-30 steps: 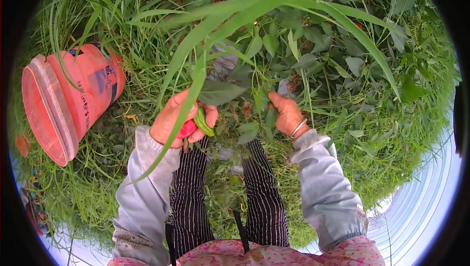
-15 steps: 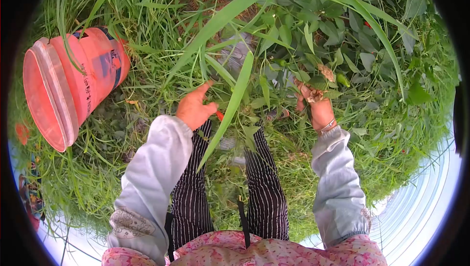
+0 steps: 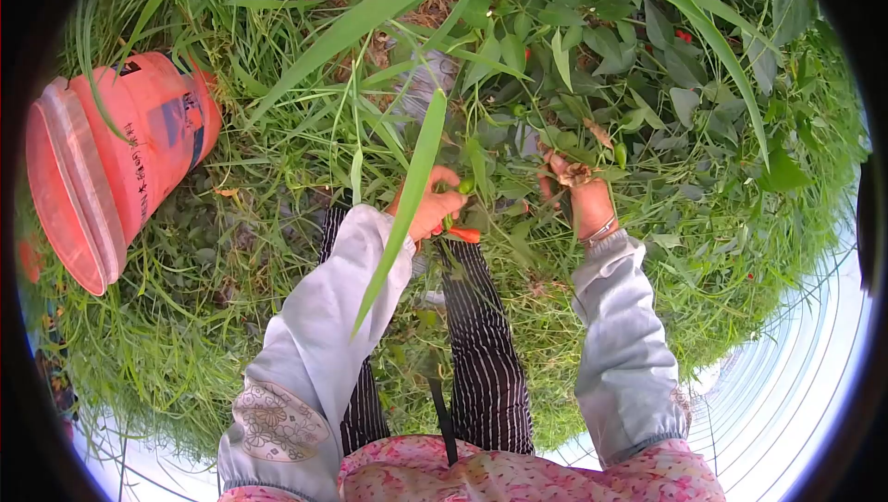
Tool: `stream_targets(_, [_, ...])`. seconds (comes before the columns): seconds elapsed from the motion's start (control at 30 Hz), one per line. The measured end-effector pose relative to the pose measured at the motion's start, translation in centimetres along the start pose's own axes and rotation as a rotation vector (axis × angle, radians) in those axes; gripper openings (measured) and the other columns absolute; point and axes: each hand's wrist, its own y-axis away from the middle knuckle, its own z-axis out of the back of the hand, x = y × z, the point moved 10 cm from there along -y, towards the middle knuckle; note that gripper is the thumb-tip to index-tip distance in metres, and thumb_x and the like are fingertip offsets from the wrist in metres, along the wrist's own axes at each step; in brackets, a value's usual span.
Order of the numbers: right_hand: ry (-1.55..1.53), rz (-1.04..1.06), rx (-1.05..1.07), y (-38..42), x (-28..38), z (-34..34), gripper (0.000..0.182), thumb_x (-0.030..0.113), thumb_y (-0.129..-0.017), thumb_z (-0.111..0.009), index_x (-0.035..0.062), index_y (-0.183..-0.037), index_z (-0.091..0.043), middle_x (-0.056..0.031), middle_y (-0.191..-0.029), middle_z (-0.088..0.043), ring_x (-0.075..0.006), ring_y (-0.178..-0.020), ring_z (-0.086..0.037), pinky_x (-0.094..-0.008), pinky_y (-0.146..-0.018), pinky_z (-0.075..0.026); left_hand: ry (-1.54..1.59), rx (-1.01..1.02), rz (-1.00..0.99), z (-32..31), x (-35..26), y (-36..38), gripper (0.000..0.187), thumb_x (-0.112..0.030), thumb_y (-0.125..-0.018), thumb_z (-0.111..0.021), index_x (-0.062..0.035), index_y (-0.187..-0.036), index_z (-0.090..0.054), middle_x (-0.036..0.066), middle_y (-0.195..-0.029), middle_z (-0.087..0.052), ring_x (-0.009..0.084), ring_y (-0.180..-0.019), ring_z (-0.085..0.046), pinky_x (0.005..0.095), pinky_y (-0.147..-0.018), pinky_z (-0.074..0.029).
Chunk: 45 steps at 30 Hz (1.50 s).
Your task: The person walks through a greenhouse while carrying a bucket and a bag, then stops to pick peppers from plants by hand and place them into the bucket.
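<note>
My left hand (image 3: 431,206) is closed in front of my striped trouser legs. At its fingertips is a green chili pepper (image 3: 465,186), and an orange-red chili pepper (image 3: 465,235) sticks out below the palm. More red and green shows beneath the fingers. Among the leaves of a pepper plant (image 3: 592,44), my right hand (image 3: 585,204) has bent fingers, partly covered by foliage. A dry, crumpled brown leaf (image 3: 575,174) rests against it. What the right fingers grip is hidden. Close by on the right hangs another green chili pepper (image 3: 621,153).
A pink-red plastic bucket (image 3: 116,165) lies tilted in the grass at left, its mouth toward me. Long grass blades (image 3: 407,215) cross in front of my left arm. Grey sheeting (image 3: 427,86) shows between plants. Pale ribbed sheeting (image 3: 786,391) lies at lower right.
My left hand has moved right toward the plant and closed; a green pepper now shows at its fingertips. The right hand stays among the leaves. The view has shifted slightly.
</note>
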Motion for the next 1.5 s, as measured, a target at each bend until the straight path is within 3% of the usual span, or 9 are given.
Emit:
stream_targets(0.3, [0.170,-0.043,0.045,-0.9,-0.8,-0.8,0.036,0.032,-0.083,-0.058,0.0094,-0.110,-0.050,-0.0020,-0.092,-0.061,-0.0088,-0.066,-0.053,-0.0210,-0.046,-0.033,-0.285,-0.087,-0.103,0.0,-1.5,-0.9,0.050,-0.011,-0.074,-0.061,-0.0122,-0.122,-0.046,0.004,-0.063,-0.059,0.0097,-0.043,-0.047,0.0251,-0.036,-0.036])
stream_targets(0.43, [0.320,0.013,0.129,-1.4,-0.3,-2.1,0.037,0.031,-0.086,-0.053,0.0072,-0.114,-0.047,-0.0019,-0.103,-0.059,-0.0096,-0.070,-0.056,-0.0210,-0.045,-0.036,-0.271,0.182,-0.022,-4.0,-1.8,-2.2,0.053,-0.011,-0.074,-0.060,-0.0120,-0.125,-0.045,0.004,-0.062,-0.058,0.0096,-0.042,-0.046,0.0248,-0.037,-0.037])
stream_targets(0.6, [0.408,0.174,0.166,-2.7,-1.4,-3.1,0.030,0.013,-0.075,-0.068,0.0024,-0.099,-0.056,-0.0038,-0.090,-0.060,-0.0129,-0.079,-0.056,-0.0252,-0.070,-0.045,-0.526,0.041,-0.268,-7.6,-4.4,-0.3,0.049,-0.021,-0.072,-0.058,-0.0077,-0.118,-0.046,0.018,-0.078,-0.062,0.0306,-0.072,-0.062,0.0412,-0.069,-0.049])
stream_targets(0.83, [0.386,0.153,0.160,-1.8,1.6,-2.0,0.015,0.008,-0.077,-0.063,0.0015,-0.089,-0.057,-0.0038,-0.088,-0.059,-0.0133,-0.078,-0.055,-0.0281,-0.072,-0.045,-0.465,-0.074,-0.382,-8.9,-5.6,3.1,0.057,-0.020,-0.071,-0.063,-0.0082,-0.123,-0.042,0.019,-0.085,-0.062,0.0315,-0.082,-0.061,0.0398,-0.073,-0.047])
stream_targets(0.87, [0.341,0.106,0.149,-1.3,1.9,-2.0,0.014,0.010,-0.080,-0.061,0.0030,-0.089,-0.055,-0.0029,-0.084,-0.058,-0.0126,-0.073,-0.055,-0.0278,-0.070,-0.044,-0.376,-0.160,-0.618,-7.7,-7.0,4.2,0.042,-0.015,-0.074,-0.061,-0.0074,-0.114,-0.051,0.013,-0.074,-0.062,0.0239,-0.063,-0.061,0.0352,-0.058,-0.048])
stream_targets(1.03, [0.149,-0.023,0.155,-0.7,1.2,-0.8,0.013,0.013,-0.082,-0.060,0.0060,-0.089,-0.051,-0.0014,-0.076,-0.056,-0.0097,-0.068,-0.052,-0.0235,-0.061,-0.041,-0.120,-0.289,-0.274,-0.6,-2.5,1.8,0.021,-0.009,-0.078,-0.058,-0.0079,-0.099,-0.060,-0.002,-0.057,-0.048,0.0039,-0.036,-0.035,0.0222,-0.033,-0.031])
stream_targets(1.17, [0.144,-0.024,0.177,-0.4,0.9,-0.8,0.013,0.014,-0.083,-0.060,0.0068,-0.090,-0.051,-0.0005,-0.072,-0.055,-0.0092,-0.067,-0.052,-0.0219,-0.057,-0.039,-0.729,-0.358,-0.605,-3.4,-8.3,2.2,0.023,-0.016,-0.078,-0.057,-0.0102,-0.100,-0.061,0.014,-0.072,-0.063,0.0275,-0.059,-0.060,0.0380,-0.054,-0.047])
stream_targets(1.33, [0.172,-0.022,0.196,0.7,2.0,-2.1,0.013,0.017,-0.083,-0.059,0.0088,-0.091,-0.052,0.0023,-0.069,-0.054,-0.0051,-0.063,-0.048,-0.0181,-0.049,-0.030,-1.274,-0.183,-0.115,-6.7,-4.4,-5.3,0.025,-0.008,-0.075,-0.054,-0.0080,-0.100,-0.060,0.013,-0.089,-0.063,0.0300,-0.080,-0.063,0.0410,-0.064,-0.050])
stream_targets(1.5, [0.200,-0.153,0.140,0.9,1.2,-1.5,0.017,0.021,-0.081,-0.062,0.0112,-0.091,-0.051,0.0028,-0.071,-0.055,-0.0058,-0.063,-0.048,-0.0212,-0.053,-0.032,-1.362,-0.291,-0.281,-6.9,-5.7,-4.2,0.020,-0.008,-0.077,-0.050,-0.0014,-0.095,-0.055,0.014,-0.080,-0.064,0.0291,-0.077,-0.063,0.0393,-0.064,-0.050])
